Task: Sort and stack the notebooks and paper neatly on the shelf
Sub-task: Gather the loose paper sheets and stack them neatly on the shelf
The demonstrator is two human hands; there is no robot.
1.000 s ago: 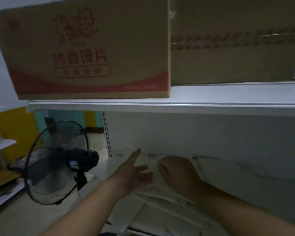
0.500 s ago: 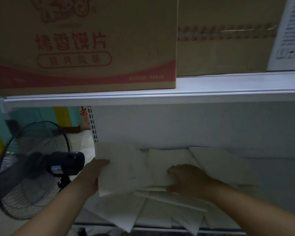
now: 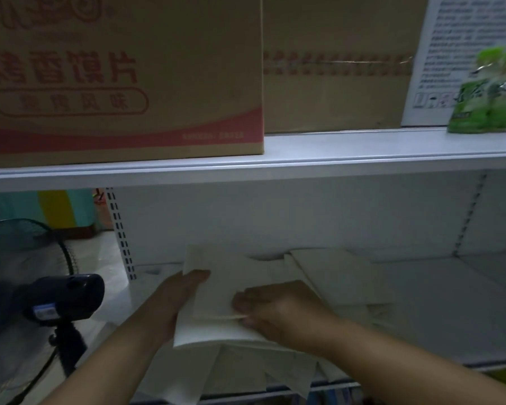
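Several pale notebooks and sheets of paper (image 3: pixel 339 276) lie spread in a loose, overlapping pile on the white lower shelf (image 3: pixel 450 311). My left hand (image 3: pixel 176 296) holds the left edge of a white notebook (image 3: pixel 216 287) that is lifted on top of the pile. My right hand (image 3: pixel 278 308) has its fingers curled over that notebook's right side, pinching thin sheets at its edge. More sheets (image 3: pixel 240 372) hang over the shelf's front edge below my hands.
The upper shelf (image 3: pixel 333 153) carries a brown carton with red print (image 3: pixel 123 74), a plain carton (image 3: pixel 336 68), a printed white sheet (image 3: pixel 450 39) and a green packet (image 3: pixel 485 95). A black standing fan (image 3: pixel 50 299) is at the left, beside the shelf's slotted upright (image 3: pixel 120 232).
My view has shifted right and closer. My left hand has brought the white notebook from the left edge toward the pile's middle, and my right hand has moved onto it.
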